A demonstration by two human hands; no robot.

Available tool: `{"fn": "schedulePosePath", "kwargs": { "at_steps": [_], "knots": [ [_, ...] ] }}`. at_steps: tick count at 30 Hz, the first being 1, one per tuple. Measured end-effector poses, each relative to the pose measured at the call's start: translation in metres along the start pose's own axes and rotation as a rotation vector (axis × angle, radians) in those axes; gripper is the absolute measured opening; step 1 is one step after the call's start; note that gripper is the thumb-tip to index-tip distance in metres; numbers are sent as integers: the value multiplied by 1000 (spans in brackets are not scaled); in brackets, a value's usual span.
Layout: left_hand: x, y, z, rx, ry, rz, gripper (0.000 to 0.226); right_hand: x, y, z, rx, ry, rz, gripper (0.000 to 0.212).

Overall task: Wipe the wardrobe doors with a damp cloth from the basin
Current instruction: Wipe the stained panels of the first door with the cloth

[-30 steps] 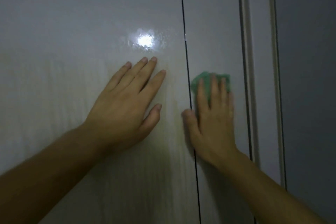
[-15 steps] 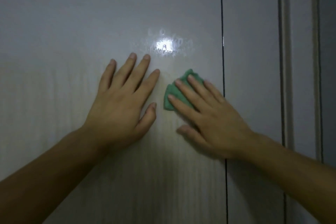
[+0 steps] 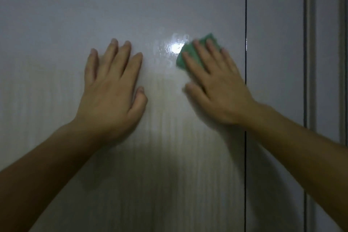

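A pale wardrobe door (image 3: pixel 131 5) fills most of the view, with a wet shiny patch near its middle. My right hand (image 3: pixel 216 84) lies flat on a folded green cloth (image 3: pixel 185 55) and presses it against this door, just left of the dark gap between the doors. Only the cloth's upper left part shows past my straight fingers. My left hand (image 3: pixel 111 92) rests flat on the same door, fingers spread, a hand's width left of the cloth. The basin is out of view.
A second door panel (image 3: pixel 275 62) lies right of the dark vertical gap (image 3: pixel 245 24). Further right runs a vertical frame strip (image 3: pixel 310 62), then a darker surface at the frame's edge.
My right hand slid the cloth from the right door across the gap onto the left door, then up toward the shiny wet patch. My left hand stayed flat in place.
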State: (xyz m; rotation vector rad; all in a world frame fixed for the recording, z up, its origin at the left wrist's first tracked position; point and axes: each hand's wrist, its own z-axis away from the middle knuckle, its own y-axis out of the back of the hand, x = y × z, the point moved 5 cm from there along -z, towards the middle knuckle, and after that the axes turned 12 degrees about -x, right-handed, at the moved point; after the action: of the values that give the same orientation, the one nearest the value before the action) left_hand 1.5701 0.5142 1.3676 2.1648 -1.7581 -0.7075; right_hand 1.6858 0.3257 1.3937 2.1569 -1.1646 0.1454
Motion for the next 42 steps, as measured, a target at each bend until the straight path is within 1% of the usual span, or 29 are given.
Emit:
{"fn": "schedulePosePath", "kwargs": {
  "at_steps": [1, 2, 3, 5, 6, 7, 8, 11, 12, 14, 16, 18, 19, 21, 22, 23, 24, 27, 29, 32, 34, 35, 37, 39, 40, 42],
  "knots": [
    [-4, -1, 0, -8, 9, 2, 72, -2, 6, -11, 24, -62, -44, 69],
    [-7, -2, 0, -11, 3, 3, 71, -11, 7, -16, 42, -70, -50, 70],
    [-9, -4, 1, -8, -10, 5, 70, -26, 3, -15, 30, -13, -20, 70],
    [-13, -7, 2, -3, -41, 15, 68, -55, -14, 0, -46, 198, 107, 70],
    [-15, -7, 2, -3, -53, 15, 67, -59, -18, 7, -80, 282, 153, 69],
    [-16, -7, 2, -4, -62, 11, 66, -56, -17, 7, -89, 323, 178, 67],
    [-17, -7, 2, -3, -68, 7, 66, -49, -12, 0, -74, 311, 181, 66],
    [-17, -8, 1, 11, -62, -11, 66, -31, 7, -29, -3, 123, 75, 67],
    [-16, -9, 3, 30, -59, -10, 66, -33, 8, -29, 15, 89, 54, 68],
    [-12, -11, 9, 79, -63, 5, 65, -45, -8, -6, -4, 117, 80, 69],
    [-11, -16, 18, 100, -69, 8, 64, -54, -32, 38, -60, 224, 133, 69],
    [-10, -20, 23, 91, -76, -7, 64, -41, -45, 72, -58, 268, 135, 67],
    [-10, -20, 25, 86, -78, -12, 64, -27, -47, 78, -41, 225, 129, 66],
    [-10, -19, 26, 81, -80, -14, 63, 1, -44, 81, -7, 37, 29, 66],
    [-11, -19, 26, 75, -80, -13, 63, 5, -43, 85, 16, -50, -29, 68],
    [-11, -19, 26, 70, -81, -18, 63, 1, -47, 92, 30, -95, -54, 69],
    [-11, -19, 27, 66, -83, -29, 62, -9, -56, 103, 29, -89, -49, 71],
    [-12, -20, 29, 60, -96, -60, 62, -43, -76, 128, -20, 71, 24, 69],
    [-14, -18, 27, 60, -99, -55, 62, -41, -68, 110, -47, 104, 47, 68],
    [-16, -16, 28, 65, -113, -31, 62, -32, -37, 51, -48, -21, -11, 70],
    [-22, -13, 31, 86, -102, -4, 63, -47, -27, 29, -26, -66, -30, 72],
    [-26, -10, 35, 105, -85, -1, 63, -61, -29, 27, -38, -23, -5, 73],
    [-40, -5, 43, 137, -29, -26, 63, -88, -41, 33, -79, 137, 79, 73],
    [-57, 0, 52, 141, 42, -52, 64, -95, -41, 32, -94, 235, 107, 71],
    [-65, 2, 56, 143, 75, -53, 64, -93, -35, 21, -79, 240, 108, 69],
    [-79, 3, 65, 143, 121, -52, 63, -85, -15, -15, -33, 155, 50, 69]
  ]
}}
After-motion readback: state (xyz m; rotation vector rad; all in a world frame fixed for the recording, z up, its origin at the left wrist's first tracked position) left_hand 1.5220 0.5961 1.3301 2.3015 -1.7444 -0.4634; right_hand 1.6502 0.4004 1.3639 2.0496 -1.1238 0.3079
